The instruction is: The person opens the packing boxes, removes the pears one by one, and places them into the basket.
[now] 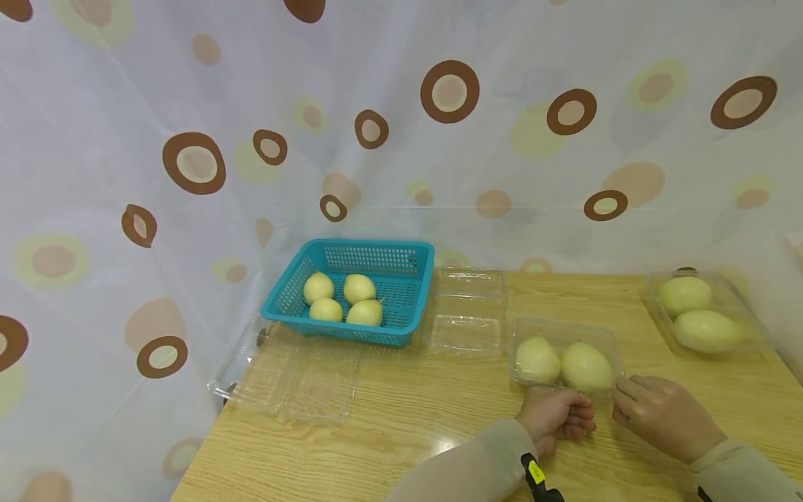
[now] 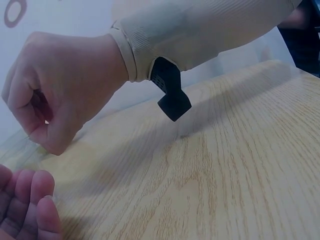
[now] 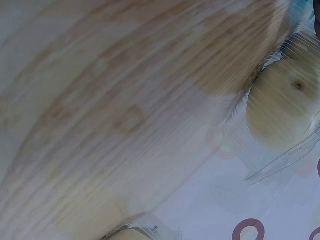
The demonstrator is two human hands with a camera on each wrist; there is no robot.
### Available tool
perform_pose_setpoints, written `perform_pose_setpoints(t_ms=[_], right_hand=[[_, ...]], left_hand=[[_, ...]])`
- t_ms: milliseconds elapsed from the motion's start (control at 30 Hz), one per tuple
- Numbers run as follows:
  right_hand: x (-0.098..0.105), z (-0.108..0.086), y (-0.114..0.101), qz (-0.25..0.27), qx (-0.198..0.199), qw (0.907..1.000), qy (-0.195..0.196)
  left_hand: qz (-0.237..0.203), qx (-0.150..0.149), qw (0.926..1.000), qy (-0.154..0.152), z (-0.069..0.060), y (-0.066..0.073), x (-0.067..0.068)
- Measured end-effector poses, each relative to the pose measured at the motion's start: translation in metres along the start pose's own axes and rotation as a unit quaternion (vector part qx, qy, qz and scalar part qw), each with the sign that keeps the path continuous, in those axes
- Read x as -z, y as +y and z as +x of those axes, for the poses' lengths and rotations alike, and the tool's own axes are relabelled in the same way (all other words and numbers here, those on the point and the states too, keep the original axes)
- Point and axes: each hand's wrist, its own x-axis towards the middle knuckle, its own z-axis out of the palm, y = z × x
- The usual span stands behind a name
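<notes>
A clear plastic clamshell box (image 1: pixel 567 328) sits on the table with two pale yellow pears (image 1: pixel 586 366) inside, seen through its plastic. My right hand (image 1: pixel 665 415) is at the box's near right corner, thumb and fingertips pinching the edge there. In the left wrist view the same right hand (image 2: pixel 65 87) has its fingers bent toward the thumb. My left hand (image 1: pixel 555 416) is by the near side, fingers loosely curled with nothing in them; its fingertips (image 2: pixel 42 185) show at the lower left of the left wrist view. One boxed pear (image 3: pixel 282 105) appears blurred in the right wrist view.
A blue plastic basket (image 1: pixel 408 335) holding several pears stands at the back left. Open clear boxes lie beside it: one (image 1: pixel 467 317) to its right, another (image 1: pixel 314 383) in front. At the far right a clear box (image 1: pixel 746 314) contains two pears. A patterned curtain (image 1: pixel 389 167) hangs behind.
</notes>
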Motion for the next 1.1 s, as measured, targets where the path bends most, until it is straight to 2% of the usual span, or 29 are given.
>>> perform_pose_setpoints(t_ms=[400, 900, 1100], right_hand=[[0.0005, 0.0008, 0.0001, 0.0, 0.0, 1.0, 0.005], [-0.0002, 0.0011, -0.0002, -0.003, 0.002, 0.9999, 0.01], [0.0002, 0.0023, -0.0011, -0.001, 0.0, 0.9999, 0.015]], left_hand=[[-0.002, -0.004, 0.9999, 0.015, -0.0029, 0.0017, -0.0027], [-0.009, -0.01, 0.9999, 0.007, 0.0, -0.0002, -0.0024], [-0.007, -0.01, 0.9998, 0.016, -0.0012, 0.0006, -0.0035]])
